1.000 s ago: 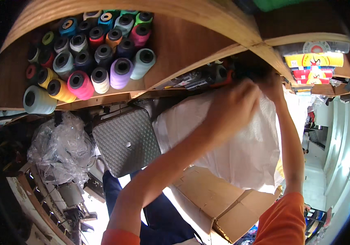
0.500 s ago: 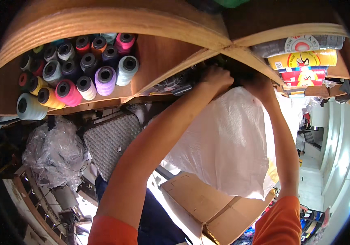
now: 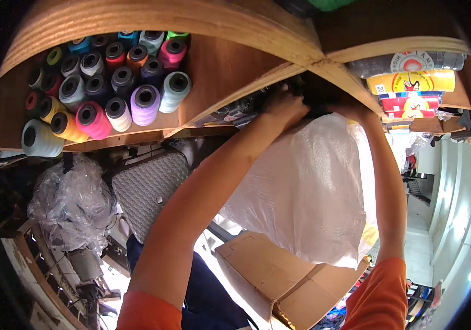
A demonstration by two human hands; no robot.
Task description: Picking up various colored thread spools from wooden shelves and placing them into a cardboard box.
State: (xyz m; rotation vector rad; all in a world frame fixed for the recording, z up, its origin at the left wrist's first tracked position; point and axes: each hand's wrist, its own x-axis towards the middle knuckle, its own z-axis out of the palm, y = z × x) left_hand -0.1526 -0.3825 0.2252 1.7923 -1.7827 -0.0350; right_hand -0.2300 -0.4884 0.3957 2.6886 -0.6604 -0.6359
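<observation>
Both my arms, in orange sleeves, reach up into a dark shelf compartment. My left hand (image 3: 286, 108) is closed at its opening, beside black plastic-wrapped packs (image 3: 234, 111); what it grips is hidden. Just to the right, my right hand (image 3: 354, 111) is bent in over the top of a large white sack (image 3: 301, 190), its fingers lost in shadow. The sack hangs between my forearms, its upper edge close to both hands. Whether either hand grips that edge does not show.
Several coloured thread cones (image 3: 145, 104) fill the left compartment. Wrapped packs in yellow and red (image 3: 411, 82) lie stacked at right. Under the sack is an open cardboard box (image 3: 268, 264). A grey textured seat (image 3: 150, 187) and crumpled clear plastic (image 3: 70, 201) are at left.
My right hand has shifted slightly right and deeper behind the sack's top. My left hand has moved slightly left, still closed. The view has tilted a little, showing more cones.
</observation>
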